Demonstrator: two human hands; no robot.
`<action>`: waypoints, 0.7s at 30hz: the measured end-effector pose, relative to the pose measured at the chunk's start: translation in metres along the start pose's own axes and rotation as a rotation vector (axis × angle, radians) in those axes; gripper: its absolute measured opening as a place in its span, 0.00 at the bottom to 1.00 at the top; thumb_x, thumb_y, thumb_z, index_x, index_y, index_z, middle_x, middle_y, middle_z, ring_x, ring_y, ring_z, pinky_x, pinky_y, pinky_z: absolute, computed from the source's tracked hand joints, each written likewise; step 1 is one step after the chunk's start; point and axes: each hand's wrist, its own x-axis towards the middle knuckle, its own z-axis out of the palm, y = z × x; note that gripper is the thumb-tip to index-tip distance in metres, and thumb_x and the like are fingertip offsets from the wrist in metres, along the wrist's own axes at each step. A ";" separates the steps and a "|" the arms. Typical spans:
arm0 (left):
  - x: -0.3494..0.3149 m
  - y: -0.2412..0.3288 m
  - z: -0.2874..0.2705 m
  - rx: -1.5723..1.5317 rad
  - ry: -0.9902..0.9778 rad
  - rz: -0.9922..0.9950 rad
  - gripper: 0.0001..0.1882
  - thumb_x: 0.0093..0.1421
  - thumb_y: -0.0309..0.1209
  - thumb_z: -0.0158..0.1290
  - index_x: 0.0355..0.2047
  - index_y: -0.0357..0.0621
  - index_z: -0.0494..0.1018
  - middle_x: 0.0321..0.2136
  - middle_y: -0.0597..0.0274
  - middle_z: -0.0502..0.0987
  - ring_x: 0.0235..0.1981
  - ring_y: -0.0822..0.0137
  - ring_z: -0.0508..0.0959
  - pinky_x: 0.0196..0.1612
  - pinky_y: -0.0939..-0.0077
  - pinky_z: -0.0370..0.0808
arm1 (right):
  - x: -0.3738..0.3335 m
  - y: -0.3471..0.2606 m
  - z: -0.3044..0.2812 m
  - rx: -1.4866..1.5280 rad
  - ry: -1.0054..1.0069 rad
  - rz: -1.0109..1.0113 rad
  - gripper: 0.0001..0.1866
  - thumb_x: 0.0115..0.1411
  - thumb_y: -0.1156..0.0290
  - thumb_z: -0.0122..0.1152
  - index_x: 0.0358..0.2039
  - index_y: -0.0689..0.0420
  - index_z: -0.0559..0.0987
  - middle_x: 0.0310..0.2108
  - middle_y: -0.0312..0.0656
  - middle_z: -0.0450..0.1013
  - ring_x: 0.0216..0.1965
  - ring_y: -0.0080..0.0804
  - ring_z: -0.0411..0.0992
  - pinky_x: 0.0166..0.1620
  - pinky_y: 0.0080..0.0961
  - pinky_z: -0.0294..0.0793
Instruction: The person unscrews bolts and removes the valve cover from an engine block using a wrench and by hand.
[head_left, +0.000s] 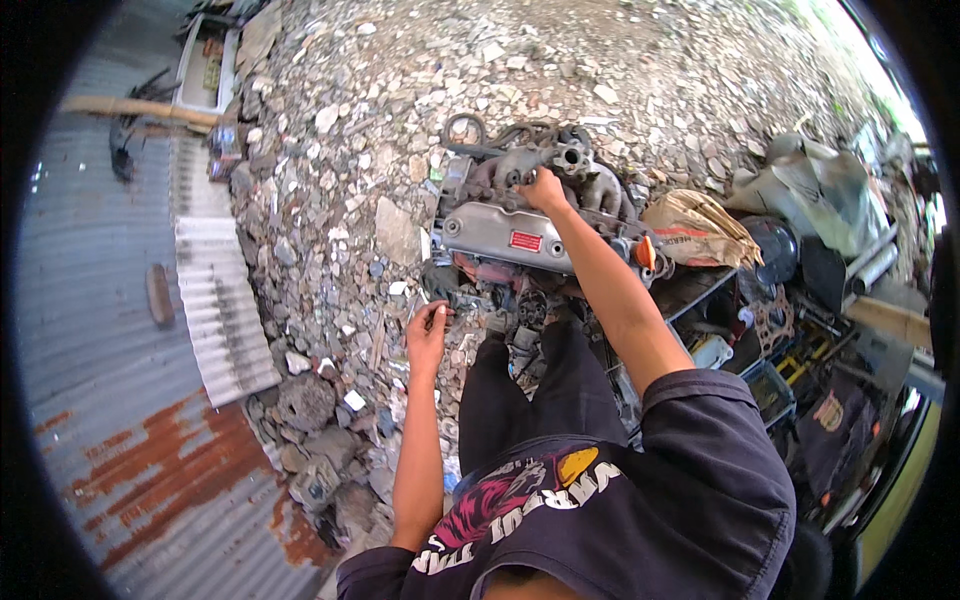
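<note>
An engine with a silver valve cover (480,230) stands on the ground in front of me. My right hand (543,190) reaches over the cover to the grey manifold (520,162) on the engine's far side. Its fingers are closed at a manifold opening, and what they grip there is too small to make out. Left of the engine's near side, my left hand (427,330) hangs over the stones with thumb and fingers pinched together. Whatever sits at those fingertips is too small to name. An orange filler cap (644,252) sits at the cover's right end.
Loose stones and rubble (380,120) surround the engine. A paper sack (700,228) lies to its right, beside a dark round container (772,250) and a blue crate (768,392) among piled parts. Corrugated metal sheets (100,290), partly rusted, line the left side.
</note>
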 end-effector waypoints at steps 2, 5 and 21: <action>-0.016 -0.013 -0.004 -0.013 0.081 -0.015 0.10 0.67 0.30 0.51 0.43 0.39 0.77 0.34 0.64 0.80 0.32 0.76 0.76 0.37 0.80 0.73 | 0.009 -0.014 0.021 -0.025 -0.010 -0.017 0.33 0.46 0.58 0.75 0.49 0.62 0.75 0.44 0.59 0.76 0.49 0.54 0.74 0.52 0.42 0.74; -0.028 -0.022 0.014 -0.126 0.096 -0.073 0.11 0.68 0.32 0.51 0.44 0.37 0.76 0.32 0.63 0.80 0.31 0.75 0.76 0.36 0.79 0.74 | 0.013 0.005 0.042 -0.138 0.057 -0.112 0.30 0.48 0.61 0.74 0.50 0.61 0.75 0.46 0.58 0.74 0.50 0.55 0.73 0.52 0.42 0.74; 0.025 0.030 0.083 -0.084 -0.028 -0.012 0.11 0.68 0.31 0.51 0.45 0.38 0.76 0.35 0.64 0.81 0.35 0.76 0.76 0.41 0.80 0.73 | 0.018 0.033 0.016 -0.053 -0.049 -0.154 0.28 0.47 0.65 0.70 0.49 0.63 0.78 0.43 0.59 0.76 0.47 0.52 0.76 0.51 0.39 0.74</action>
